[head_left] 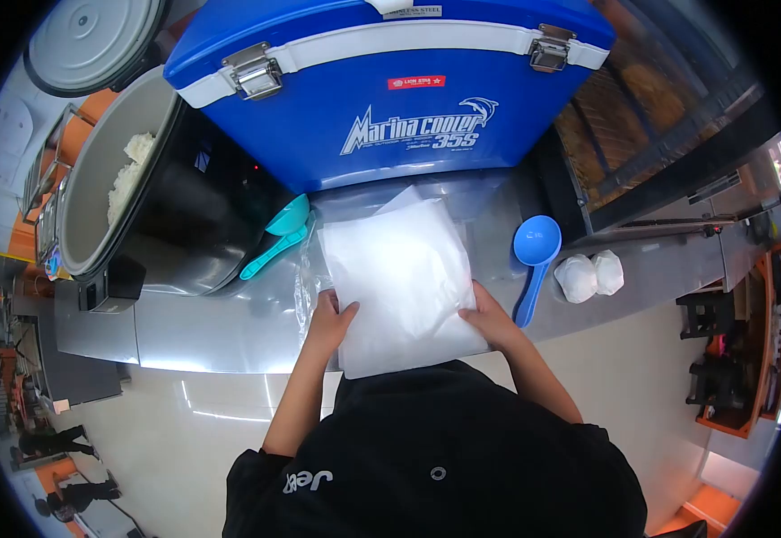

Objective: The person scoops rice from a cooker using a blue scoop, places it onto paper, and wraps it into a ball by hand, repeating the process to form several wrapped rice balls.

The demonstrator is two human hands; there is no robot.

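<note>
Two half-closed hands, left hand (pixel 330 311) and right hand (pixel 489 319), pinch the white sheet stack (pixel 397 273) between them, apparently squaring it; peeling one sheet needs a fingertip corner grip.

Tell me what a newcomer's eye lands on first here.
The big blue hard-plastic cooler box with a white lid band fills the top centre. Just below it, the left hand and right hand grip the lower edges of a white translucent sheet. Left of the box, an open black rice cooker shows white rice.
</note>
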